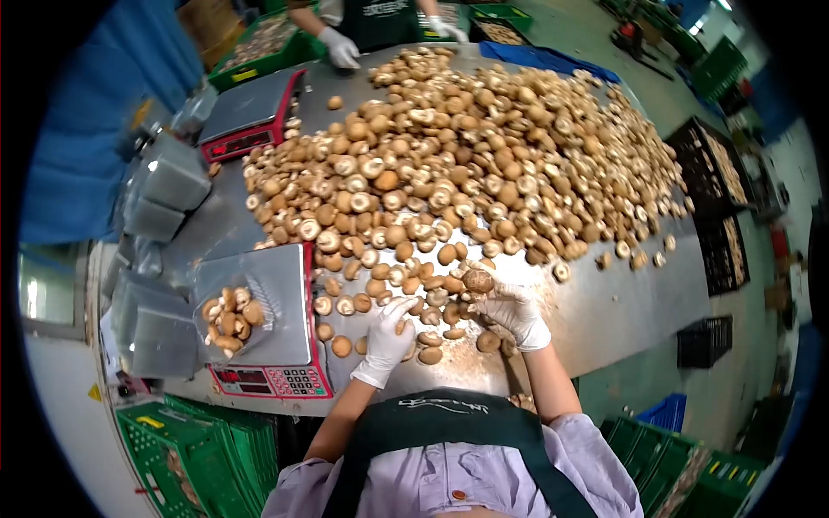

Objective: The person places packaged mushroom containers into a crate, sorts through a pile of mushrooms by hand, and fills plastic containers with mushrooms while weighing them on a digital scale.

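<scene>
A large heap of brown mushrooms [484,155] covers the metal table [622,302]. My left hand [389,338], in a white glove, is closed round a small mushroom [401,327] at the near edge of the loose mushrooms. To its right, my gloved right hand [513,316] holds a larger brown mushroom [478,280] between thumb and fingers. Loose mushrooms lie between and in front of both hands. On the near scale [289,285] at the left stands a clear plastic box [266,315] with several mushrooms in it.
Stacks of clear boxes [154,324] stand along the left edge. A second scale [246,108] sits farther back. Across the table are a co-worker's gloved hands [339,48]. Green crates [186,449] and black crates [704,341] stand around the table.
</scene>
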Available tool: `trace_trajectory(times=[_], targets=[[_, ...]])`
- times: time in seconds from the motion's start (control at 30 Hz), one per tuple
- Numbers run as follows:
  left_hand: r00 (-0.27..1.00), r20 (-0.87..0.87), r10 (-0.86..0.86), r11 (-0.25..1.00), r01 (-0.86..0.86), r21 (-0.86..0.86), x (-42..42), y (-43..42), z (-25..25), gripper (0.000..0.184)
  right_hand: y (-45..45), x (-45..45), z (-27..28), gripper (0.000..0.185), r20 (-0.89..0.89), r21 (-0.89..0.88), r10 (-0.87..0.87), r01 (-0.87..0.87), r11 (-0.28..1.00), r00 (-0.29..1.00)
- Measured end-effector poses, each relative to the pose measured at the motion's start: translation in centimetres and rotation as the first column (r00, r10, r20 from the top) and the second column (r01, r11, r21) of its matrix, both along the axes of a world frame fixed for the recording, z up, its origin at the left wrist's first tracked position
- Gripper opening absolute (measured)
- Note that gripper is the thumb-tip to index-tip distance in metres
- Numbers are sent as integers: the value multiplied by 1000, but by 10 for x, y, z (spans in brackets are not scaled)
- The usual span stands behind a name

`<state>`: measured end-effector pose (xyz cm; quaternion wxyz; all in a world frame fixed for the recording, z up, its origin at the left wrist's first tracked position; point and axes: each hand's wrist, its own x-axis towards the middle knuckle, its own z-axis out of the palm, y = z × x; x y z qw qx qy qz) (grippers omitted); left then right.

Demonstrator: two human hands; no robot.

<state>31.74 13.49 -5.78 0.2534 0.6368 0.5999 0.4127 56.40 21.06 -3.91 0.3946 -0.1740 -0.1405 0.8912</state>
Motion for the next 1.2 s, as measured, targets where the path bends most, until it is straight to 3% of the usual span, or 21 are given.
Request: trace_trajectory(times=[0.03, 0.13, 0.17, 0.2, 0.27, 0.4, 0.47, 0.63, 0.7, 0.8, 0.87, 1.0, 1.07, 1.13, 1.2], targets=[[1000, -11, -27, 1000, 27, -2, 3, -3, -2, 32, -8, 2, 6, 62, 2, -2, -54, 54, 999, 999], [996, -23, -89, 996, 89, -10, 9, -10, -1, 32, -28, 23, 20, 66, 282, 205, -188, 132, 970, 941], [994, -21, -108, 994, 108, -11, 11, -12, -1, 33, -33, 31, 19, 67, 422, 313, -251, 119, 942, 871], [993, -18, -115, 992, 114, -53, 11, -13, -6, 33, -43, 39, 22, 69, 487, 298, -267, 130, 946, 832], [993, 10, -119, 987, 119, -104, 14, -17, -9, 33, -57, 60, 25, 70, 613, 516, -421, 65, 854, 668], [983, -14, -184, 982, 183, -43, 19, -17, -2, 33, -89, 91, 39, 71, 685, 542, -506, 97, 835, 524], [979, -36, -200, 978, 198, -60, 23, -17, 1, 34, -101, 103, 44, 72, 708, 598, -589, 114, 794, 388], [962, -38, -269, 960, 265, -94, 31, -17, 3, 35, -127, 132, 39, 63, 689, 588, -653, 283, 758, 316], [956, -49, -290, 954, 285, -96, 33, -16, 4, 35, -137, 143, 40, 58, 708, 605, -677, 323, 728, 200], [946, -76, -314, 947, 306, -96, 34, -16, 5, 36, -160, 181, 22, 50, 799, 562, -593, 470, 681, -97], [942, -96, -321, 945, 313, -92, 34, -17, 4, 36, -181, 216, -7, 49, 776, 630, -515, 453, 631, -364], [945, -89, -315, 946, 305, -113, 34, -18, 3, 35, -215, 255, -29, 50, 725, 673, -387, 467, 574, -569], [943, -77, -324, 938, 309, -159, 35, -19, 6, 35, -234, 284, -68, 65, 691, 632, -271, 379, 676, -670], [940, -85, -330, 939, 317, -134, 36, -20, 7, 35, -248, 297, -83, 73, 691, 440, -22, 397, 805, -722], [942, -91, -324, 943, 314, -106, 36, -18, 7, 35, -251, 310, -98, 63, 691, 414, 63, 466, 782, -720]])
